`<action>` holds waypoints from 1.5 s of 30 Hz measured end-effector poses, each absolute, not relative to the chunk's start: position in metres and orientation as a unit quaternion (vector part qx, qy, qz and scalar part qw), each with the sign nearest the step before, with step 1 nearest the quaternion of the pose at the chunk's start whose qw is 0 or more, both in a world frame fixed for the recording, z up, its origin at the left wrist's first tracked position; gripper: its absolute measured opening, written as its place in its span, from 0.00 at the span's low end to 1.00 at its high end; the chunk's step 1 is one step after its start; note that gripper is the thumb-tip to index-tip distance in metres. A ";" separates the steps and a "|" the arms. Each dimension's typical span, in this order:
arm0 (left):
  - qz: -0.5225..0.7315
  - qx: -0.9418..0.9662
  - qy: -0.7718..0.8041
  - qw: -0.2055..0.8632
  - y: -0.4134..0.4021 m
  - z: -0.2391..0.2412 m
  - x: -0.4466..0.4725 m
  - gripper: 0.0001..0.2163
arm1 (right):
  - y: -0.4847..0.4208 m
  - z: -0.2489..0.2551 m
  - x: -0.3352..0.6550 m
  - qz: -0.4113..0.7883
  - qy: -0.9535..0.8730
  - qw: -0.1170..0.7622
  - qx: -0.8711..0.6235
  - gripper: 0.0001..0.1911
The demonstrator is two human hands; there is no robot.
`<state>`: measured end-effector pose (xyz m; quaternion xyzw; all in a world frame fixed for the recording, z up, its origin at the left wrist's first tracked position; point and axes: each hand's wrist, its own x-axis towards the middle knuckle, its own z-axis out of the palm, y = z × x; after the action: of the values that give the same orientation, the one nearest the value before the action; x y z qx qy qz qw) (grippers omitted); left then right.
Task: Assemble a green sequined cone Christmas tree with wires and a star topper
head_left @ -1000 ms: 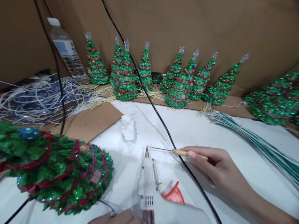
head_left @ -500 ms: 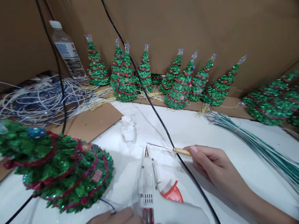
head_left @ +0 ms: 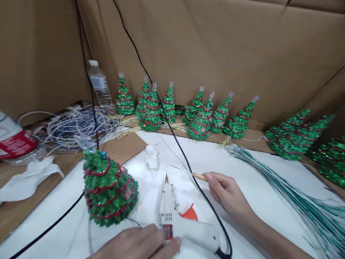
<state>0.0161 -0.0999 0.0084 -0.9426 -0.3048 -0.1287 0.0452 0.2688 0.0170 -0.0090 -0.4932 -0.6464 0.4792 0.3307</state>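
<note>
My right hand rests on the white table, closed on a thin metal pick with a wooden handle. The pick's tip points left, just past the nozzle of a white glue gun lying on the table. My left hand is at the bottom edge, fingers pressed together against the rear of the glue gun. A thin dark wire runs from under this hand to the base of a green sequin tree, which tilts on the table to the left of the gun.
A row of several finished trees lines the cardboard wall, with more at the right. Green wires fan across the right. White cable coils, a water bottle, crumpled tissue and a black cord are also here.
The view has pulled back and up, so more of the left side shows. The sequin tree now stands more upright. Both hands stay near the glue gun.
</note>
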 end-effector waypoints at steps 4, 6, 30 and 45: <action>-0.093 -0.937 -0.335 0.025 -0.105 0.014 0.019 0.18 | 0.018 -0.008 0.267 0.471 -0.657 0.339 -0.481 0.24; -0.070 -0.935 -0.349 -0.003 -0.106 0.014 0.020 0.20 | 0.020 -0.007 0.266 0.467 -0.665 0.340 -0.474 0.24; -0.025 -0.708 -0.706 -0.012 -0.041 0.072 0.066 0.13 | 0.059 0.046 0.236 0.389 -0.711 0.401 -0.427 0.25; -0.051 -0.606 -0.793 -0.045 0.007 0.038 0.073 0.15 | 0.004 0.057 0.295 0.380 -0.695 0.406 -0.457 0.24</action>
<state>0.0728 0.0066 0.0377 -0.6060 -0.7926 -0.0505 -0.0447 0.2951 0.0040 0.0571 -0.4570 -0.6946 0.3796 0.4056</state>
